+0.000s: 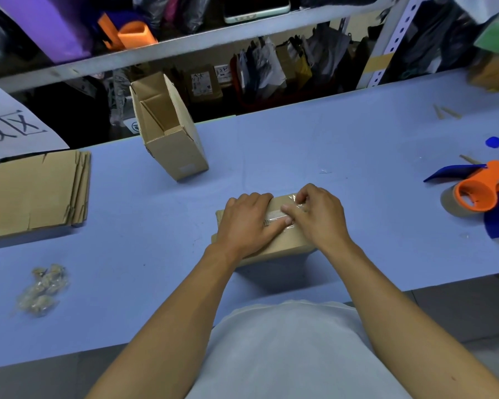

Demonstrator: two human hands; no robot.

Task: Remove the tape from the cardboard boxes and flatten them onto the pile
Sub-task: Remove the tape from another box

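Here both hands hold box lengthwise left-right.

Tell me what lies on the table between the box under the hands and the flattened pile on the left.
Nothing visible does. Bare blue table runs from the taped box to the flattened pile. The open box stands farther back; the tape scraps lie nearer.

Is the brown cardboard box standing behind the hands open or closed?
Open: the brown cardboard box shows its bare inside walls; no flaps cover its top.
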